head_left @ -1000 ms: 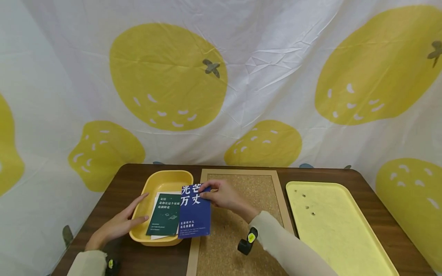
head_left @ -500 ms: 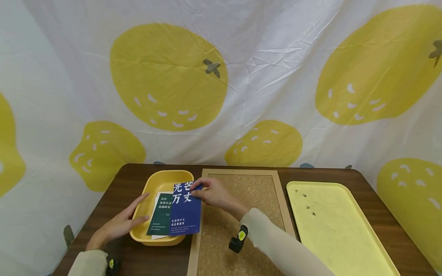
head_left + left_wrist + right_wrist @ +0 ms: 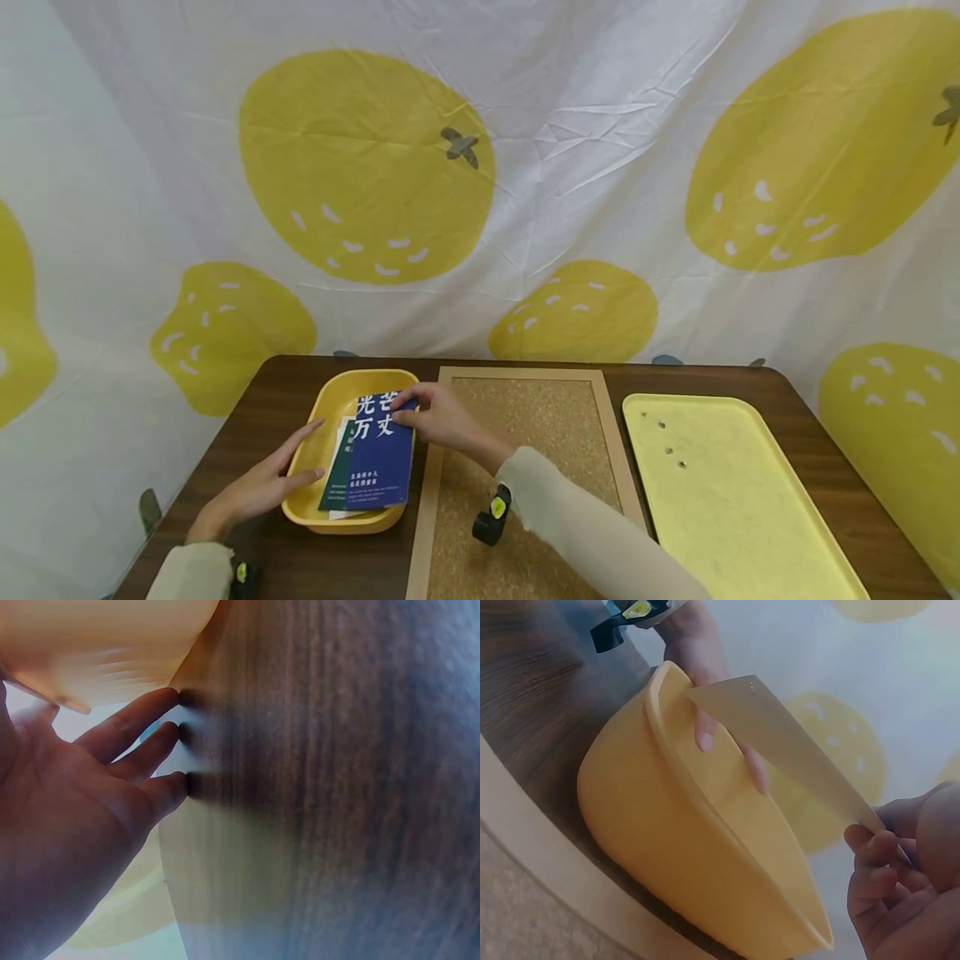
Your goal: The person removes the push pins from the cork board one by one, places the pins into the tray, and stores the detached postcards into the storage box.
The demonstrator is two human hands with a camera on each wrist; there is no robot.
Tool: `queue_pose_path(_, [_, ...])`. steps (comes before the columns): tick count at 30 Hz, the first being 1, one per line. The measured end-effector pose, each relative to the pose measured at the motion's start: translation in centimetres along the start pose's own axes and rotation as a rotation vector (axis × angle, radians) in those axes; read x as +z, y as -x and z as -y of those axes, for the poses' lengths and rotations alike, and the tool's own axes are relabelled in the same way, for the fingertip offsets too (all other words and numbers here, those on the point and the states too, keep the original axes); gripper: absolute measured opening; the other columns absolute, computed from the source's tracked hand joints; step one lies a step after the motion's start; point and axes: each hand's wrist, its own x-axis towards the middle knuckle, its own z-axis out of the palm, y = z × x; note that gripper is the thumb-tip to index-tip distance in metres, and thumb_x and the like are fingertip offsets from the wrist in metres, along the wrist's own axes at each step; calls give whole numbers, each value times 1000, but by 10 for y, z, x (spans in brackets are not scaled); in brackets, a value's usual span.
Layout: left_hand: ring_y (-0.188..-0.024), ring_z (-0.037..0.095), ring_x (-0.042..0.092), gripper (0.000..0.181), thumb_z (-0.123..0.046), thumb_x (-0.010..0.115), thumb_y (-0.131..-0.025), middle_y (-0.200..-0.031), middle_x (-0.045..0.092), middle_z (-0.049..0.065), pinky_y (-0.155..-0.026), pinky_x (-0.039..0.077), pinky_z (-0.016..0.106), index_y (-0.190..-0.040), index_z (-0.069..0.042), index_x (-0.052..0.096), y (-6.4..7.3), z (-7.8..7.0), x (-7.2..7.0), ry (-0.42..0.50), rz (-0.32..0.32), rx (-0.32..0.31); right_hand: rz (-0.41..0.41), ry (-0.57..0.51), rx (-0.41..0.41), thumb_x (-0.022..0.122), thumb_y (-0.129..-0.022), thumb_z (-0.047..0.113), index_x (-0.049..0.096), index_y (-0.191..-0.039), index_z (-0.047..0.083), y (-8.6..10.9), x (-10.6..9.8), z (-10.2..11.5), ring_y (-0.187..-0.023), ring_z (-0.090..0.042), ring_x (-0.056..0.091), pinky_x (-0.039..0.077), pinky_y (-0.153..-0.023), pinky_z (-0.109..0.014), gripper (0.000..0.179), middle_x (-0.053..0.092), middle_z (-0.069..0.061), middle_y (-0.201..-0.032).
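A blue card (image 3: pixel 378 458) with white Chinese characters is pinched at its top right corner by my right hand (image 3: pixel 444 421). It hangs over a yellow plastic basin (image 3: pixel 342 386) and covers much of a dark green card (image 3: pixel 335 483) inside. White paper (image 3: pixel 347 515) peeks out under the green card. In the right wrist view the blue card's pale underside (image 3: pixel 780 742) slants above the basin wall (image 3: pixel 667 817). My left hand (image 3: pixel 258 490) rests at the basin's left rim, thumb and forefinger over it. Three of its fingertips (image 3: pixel 176 697) touch the table in the left wrist view.
A wood-framed cork board (image 3: pixel 525 467) lies just right of the basin. Farther right is a pale yellow tray (image 3: pixel 742 500) with several small dark metallic bits (image 3: pixel 669 451) near its left edge. Behind the brown table (image 3: pixel 262 392) hangs a fruit-print cloth (image 3: pixel 585 192).
My right hand has moved left with the blue card, from beside the basin to over it. More of the green card is covered now. The left hand stays put.
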Motion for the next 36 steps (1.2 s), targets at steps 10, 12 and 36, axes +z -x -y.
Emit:
queue_pose_path(10, [-142, 47, 25, 83, -38, 64, -95, -163, 10, 24, -111, 23, 69, -159, -28, 12, 3, -1, -1, 23, 4, 15, -10, 92, -34, 70, -93, 13, 73, -98, 12, -10, 17, 4, -58, -9, 56, 47, -50, -20, 7, 64, -1, -92])
queue_pose_path(12, [-140, 45, 28, 83, -38, 64, -95, -162, 12, 23, -110, 26, 68, -159, -28, 12, 3, -1, -1, 27, 4, 17, -12, 110, -35, 70, -93, 14, 73, -97, 13, -12, 20, 5, -63, -9, 58, 49, -52, -21, 6, 65, 0, -94])
queue_pose_path(36, [-141, 47, 28, 85, -39, 65, -94, -162, 10, 24, -110, 30, 67, -159, -27, 12, 1, 1, -1, 61, 22, 22, -8, 127, -10, 70, -92, 10, 72, -93, 13, -18, 49, -5, -72, -6, 57, 51, -60, -20, 4, 63, 4, -90])
